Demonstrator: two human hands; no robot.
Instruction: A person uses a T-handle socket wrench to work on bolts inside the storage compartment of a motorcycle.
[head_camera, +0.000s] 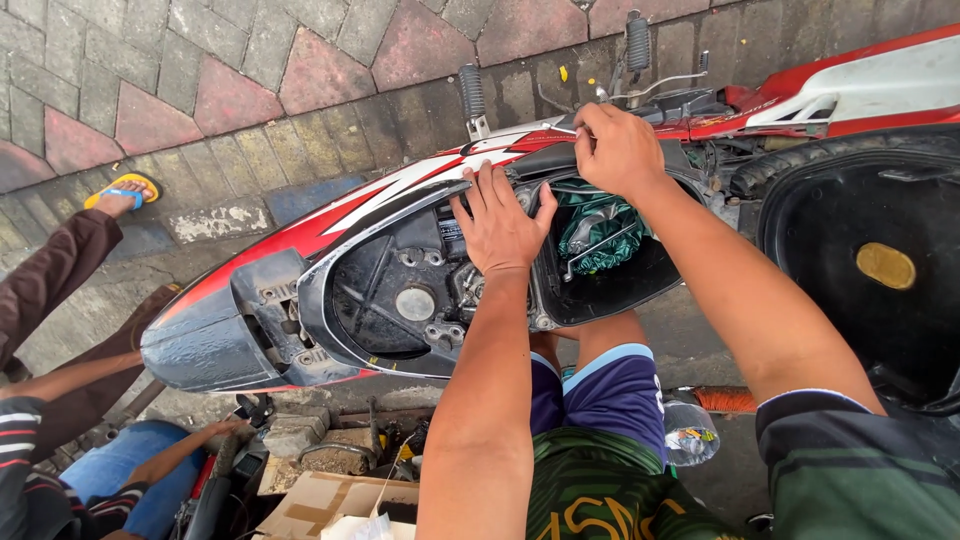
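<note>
While both hands (497, 215) (618, 150) press its frame, motorcycle (400, 260) perhaps lies ungripped.

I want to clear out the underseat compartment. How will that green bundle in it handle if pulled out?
The green bundle looks crumpled and glossy, so probably floppy, light, a bit slippery. A metal rod lies across it and might snag.
</note>
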